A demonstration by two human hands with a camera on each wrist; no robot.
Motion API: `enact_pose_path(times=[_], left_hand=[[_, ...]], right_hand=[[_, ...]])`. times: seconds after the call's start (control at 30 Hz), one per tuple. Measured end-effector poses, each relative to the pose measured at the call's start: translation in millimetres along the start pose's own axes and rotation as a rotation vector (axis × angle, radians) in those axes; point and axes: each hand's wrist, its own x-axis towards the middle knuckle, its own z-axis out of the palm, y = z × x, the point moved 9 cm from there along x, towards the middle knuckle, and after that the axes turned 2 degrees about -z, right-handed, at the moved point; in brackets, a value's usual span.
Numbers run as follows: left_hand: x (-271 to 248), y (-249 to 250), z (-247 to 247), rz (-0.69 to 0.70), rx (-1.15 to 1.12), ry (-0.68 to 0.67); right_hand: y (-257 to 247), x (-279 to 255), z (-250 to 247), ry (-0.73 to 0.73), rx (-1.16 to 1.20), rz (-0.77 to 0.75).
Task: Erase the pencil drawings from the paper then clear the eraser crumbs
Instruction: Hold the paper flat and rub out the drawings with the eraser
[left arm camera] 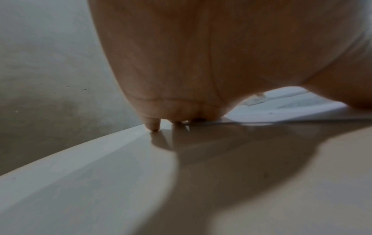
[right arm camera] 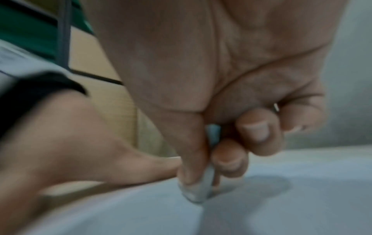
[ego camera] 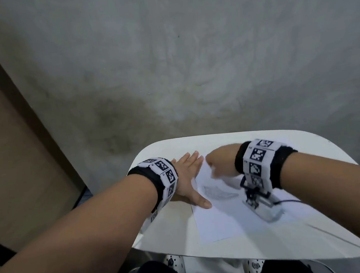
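Left hand [ego camera: 187, 179]: flat, fingers straight, pressing the left edge of the paper [ego camera: 221, 222] onto the desk [ego camera: 292, 242].
Right hand [ego camera: 218, 161]: thumb and fingers pinch a white eraser [right arm camera: 198, 193], tip on the paper; blurred.
Drawing [ego camera: 220, 192]: faint pencil shading, apparently just beside the eraser.

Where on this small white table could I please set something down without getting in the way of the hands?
The near right part of the table, between the paper and the table's front edge, is bare. So is the far strip beyond the right hand. The left edge is crowded: the left hand presses the paper there, while the right rubs an eraser over the drawing.
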Motion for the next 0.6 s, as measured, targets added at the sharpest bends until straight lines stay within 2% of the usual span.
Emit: enact_pose_path(times=[0.1,0.2,0.27,0.33,0.4,0.47,0.53,0.6], left_hand=[[2.0,-3.7,1.9,-0.01,0.0,-0.003],[1.7,0.1,1.6,-0.013,0.016,-0.004],[0.6,0.8,0.0,-0.009,0.003,-0.004],[0.2,-1.8,0.8,-0.013,0.003,-0.017],[-1.6,-1.5,0.4,-0.016,0.004,-0.015],[-5.7,1.9,-2.6,-0.022,-0.023,0.012],[-9.0,2.2,-5.5,-0.042,-0.078,0.038],[-7.9,2.9,-5.6,-0.021,-0.08,0.043]], right_hand=[[26.7,2.3,-9.3,0.032,0.019,0.097],[-7.8,-7.5,-1.8,0.019,0.035,0.003],[-15.3,-8.1,4.3,-0.055,0.026,-0.047],[4.8,-0.5,-5.9,-0.038,0.061,0.021],[16.5,-1.2,-16.5,0.041,0.081,0.092],[-9.1,-8.2,-17.5,0.076,0.116,0.002],[-40.6,-17.5,-6.5,0.017,0.144,-0.114],[-38.9,-13.5,-1.8,-0.046,0.127,-0.103]])
